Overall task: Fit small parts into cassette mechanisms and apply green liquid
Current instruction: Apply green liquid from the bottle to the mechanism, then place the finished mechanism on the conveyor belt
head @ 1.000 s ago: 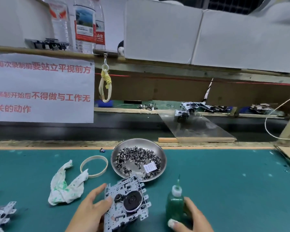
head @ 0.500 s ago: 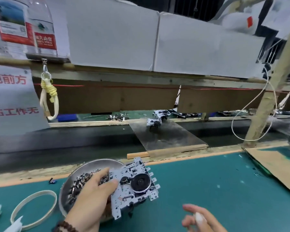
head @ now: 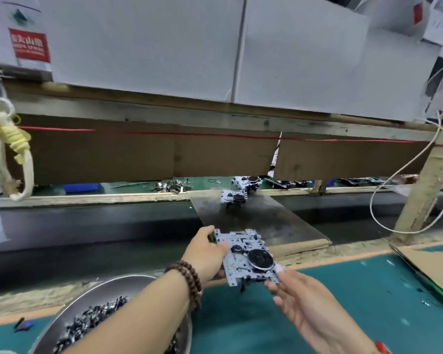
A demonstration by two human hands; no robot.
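A silver cassette mechanism [head: 247, 259] with a black round flywheel hangs in the air over the far edge of the green bench. My left hand [head: 207, 254] grips its left side, thumb on top. My right hand [head: 302, 305] pinches its lower right corner with the fingertips. A steel bowl [head: 128, 284] of small dark metal parts sits at the lower left, partly under my left forearm. The green liquid bottle is out of view.
A grey metal ramp [head: 264, 221] slopes across the dark conveyor channel; another mechanism [head: 234, 198] sits at its top and one more [head: 248, 181] behind it. A wooden post [head: 425, 190] and white cable stand right. Brown cardboard [head: 435, 272] lies on the bench's right.
The view swung up and right. My left hand carried the mechanism forward toward the ramp. My right hand, empty half a second ago, came up and took its lower right corner.
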